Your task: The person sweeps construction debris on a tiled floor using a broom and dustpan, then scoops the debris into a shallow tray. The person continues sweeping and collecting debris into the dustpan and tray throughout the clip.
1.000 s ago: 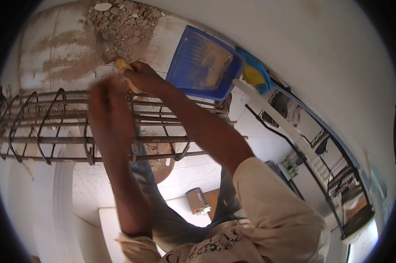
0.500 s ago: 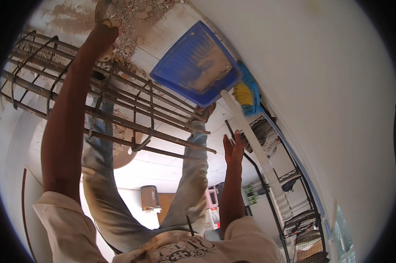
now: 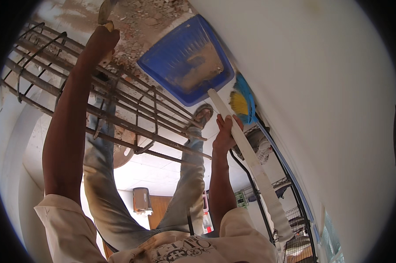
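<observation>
My left hand point(image 3: 102, 41) is closed round the yellowish handle of a trowel. The trowel's metal blade point(image 3: 105, 12) points at the rubble, partly cut off by the upper edge of the picture. My right hand point(image 3: 226, 131) is closed on the long white handle point(image 3: 235, 125) of a blue dustpan, thumb and fingers showing on either side of it. The dustpan point(image 3: 169, 76) lies beside the rubble pile point(image 3: 152, 22), with pale dust and a few crumbs in its pan. My left forearm reaches across a cage of rusty rebar point(image 3: 132, 125).
The rebar cage lies over the floor in front of my legs. Along the right runs a white wall point(image 3: 303, 87). A broom head with blue and yellow bristles point(image 3: 239, 103) leans there, near a black wire rack point(image 3: 299, 219). A round brownish container point(image 3: 122, 153) stands behind the cage.
My right hand has moved up from beside the white handle and closed on it. The dustpan has shifted slightly left. My left hand keeps the trowel at nearly the same spot.
</observation>
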### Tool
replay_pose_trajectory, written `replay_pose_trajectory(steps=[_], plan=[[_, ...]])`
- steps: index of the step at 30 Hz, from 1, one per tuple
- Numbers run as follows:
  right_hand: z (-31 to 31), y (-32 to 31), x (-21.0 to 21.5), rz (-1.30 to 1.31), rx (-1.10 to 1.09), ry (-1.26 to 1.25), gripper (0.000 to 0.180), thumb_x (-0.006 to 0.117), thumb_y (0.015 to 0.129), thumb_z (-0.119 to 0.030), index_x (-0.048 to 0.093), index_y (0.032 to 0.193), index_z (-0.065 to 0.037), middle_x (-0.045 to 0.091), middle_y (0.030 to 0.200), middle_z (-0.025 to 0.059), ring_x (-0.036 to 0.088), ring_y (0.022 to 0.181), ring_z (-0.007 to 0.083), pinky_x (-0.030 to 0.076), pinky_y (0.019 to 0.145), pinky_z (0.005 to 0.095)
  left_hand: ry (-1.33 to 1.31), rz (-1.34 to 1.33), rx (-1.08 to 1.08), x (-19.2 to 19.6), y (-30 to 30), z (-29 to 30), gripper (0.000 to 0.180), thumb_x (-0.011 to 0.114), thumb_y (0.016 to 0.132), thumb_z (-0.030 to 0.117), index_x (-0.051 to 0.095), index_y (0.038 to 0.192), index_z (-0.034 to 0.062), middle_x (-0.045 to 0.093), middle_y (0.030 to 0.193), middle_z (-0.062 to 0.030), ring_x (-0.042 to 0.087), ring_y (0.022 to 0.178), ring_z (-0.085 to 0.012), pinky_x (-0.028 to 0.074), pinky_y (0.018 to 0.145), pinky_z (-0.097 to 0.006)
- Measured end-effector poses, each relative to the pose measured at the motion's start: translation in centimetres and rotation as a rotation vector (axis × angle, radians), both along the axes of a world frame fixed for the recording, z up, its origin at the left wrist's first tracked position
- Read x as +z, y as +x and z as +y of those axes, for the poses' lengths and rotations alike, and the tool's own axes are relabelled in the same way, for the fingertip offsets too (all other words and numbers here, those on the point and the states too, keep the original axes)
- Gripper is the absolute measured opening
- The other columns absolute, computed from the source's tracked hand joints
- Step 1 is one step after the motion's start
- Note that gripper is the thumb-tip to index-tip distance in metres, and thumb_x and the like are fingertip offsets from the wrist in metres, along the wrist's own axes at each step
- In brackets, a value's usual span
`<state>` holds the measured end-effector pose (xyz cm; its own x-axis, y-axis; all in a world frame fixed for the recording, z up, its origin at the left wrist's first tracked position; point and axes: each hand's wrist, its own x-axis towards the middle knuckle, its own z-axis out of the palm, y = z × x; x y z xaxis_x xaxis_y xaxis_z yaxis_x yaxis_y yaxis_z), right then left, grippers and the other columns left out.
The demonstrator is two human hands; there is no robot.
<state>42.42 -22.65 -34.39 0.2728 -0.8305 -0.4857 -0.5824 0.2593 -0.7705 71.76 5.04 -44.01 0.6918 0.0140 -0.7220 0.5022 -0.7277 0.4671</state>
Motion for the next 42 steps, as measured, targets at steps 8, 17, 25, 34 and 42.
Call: replay_pose_trajectory(steps=[8,17,25,34,42], plan=[[3.8,5.7,1.1,0.068,-0.006,-0.034,0.029,0.054,0.085,-0.012,0.041,0.108,0.000,0.053,0.093,0.0150,0.059,0.078,0.0185,0.050,0.070,0.0275,0.160,-0.126,-0.160,-1.1,7.7,4.5,0.040,0.051,0.083,0.030,0.048,0.103,-0.0042,0.055,0.059,-0.0157,0.057,0.050,-0.0253,0.046,0.051,-0.038],[7.0,9.8,-0.9,0.050,0.010,0.009,0.030,0.053,0.085,-0.011,0.043,0.112,-0.001,0.054,0.096,0.0150,0.059,0.081,0.0182,0.049,0.074,0.0279,0.251,-0.368,-0.534,-6.1,5.9,-0.6,0.040,0.047,0.083,0.023,0.041,0.110,-0.0061,0.059,0.078,-0.0256,0.061,0.069,-0.0389,0.050,0.064,-0.045],[6.1,9.9,-1.0,0.001,0.181,0.034,0.036,0.052,0.085,-0.015,0.041,0.115,0.000,0.053,0.100,0.0164,0.060,0.083,0.0217,0.050,0.077,0.0314,-0.079,-0.031,-0.308,-1.0,-1.2,-2.6,0.042,0.048,0.084,0.021,0.033,0.112,-0.0055,0.058,0.085,-0.0298,0.060,0.077,-0.0427,0.048,0.070,-0.047],[5.8,6.7,0.4,0.146,0.033,0.377,0.051,0.059,0.084,-0.027,0.038,0.123,-0.001,0.051,0.108,0.0158,0.054,0.100,0.0228,0.045,0.084,0.0349,-0.104,0.137,0.044,6.5,-7.0,-7.0,0.041,0.047,0.085,0.027,0.035,0.105,-0.0064,0.055,0.088,-0.0334,0.056,0.081,-0.0469,0.047,0.071,-0.048],[12.3,17.2,2.9,0.018,0.525,1.015,0.044,0.051,0.088,-0.038,0.048,0.108,0.001,0.055,0.097,0.0091,0.056,0.089,0.0177,0.047,0.072,0.0329,-0.172,-0.256,0.229,15.7,-9.3,-5.2,0.052,0.040,0.088,0.026,0.030,0.124,-0.0106,0.045,0.106,-0.0351,0.053,0.087,-0.0470,0.045,0.073,-0.048]])
